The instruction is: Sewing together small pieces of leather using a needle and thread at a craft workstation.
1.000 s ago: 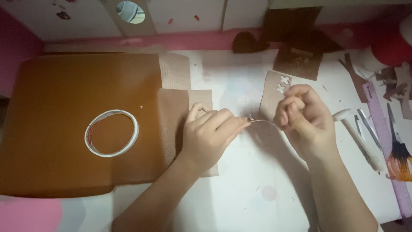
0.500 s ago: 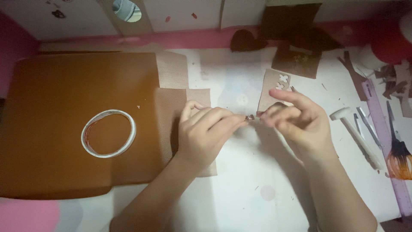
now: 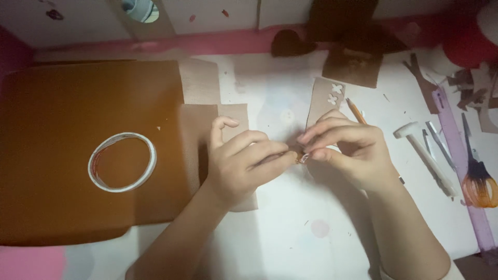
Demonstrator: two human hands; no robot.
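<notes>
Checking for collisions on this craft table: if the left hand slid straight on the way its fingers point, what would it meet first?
Likely the right hand: the left hand points rightward, fingertips already meeting it at a tiny piece.

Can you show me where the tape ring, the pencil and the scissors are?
tape ring (image 3: 151,155), head view, right edge of the ring.
pencil (image 3: 357,112), head view, orange shaft.
scissors (image 3: 480,189), head view, orange handle.

Head view, steeply down, close above table (image 3: 290,243)
</notes>
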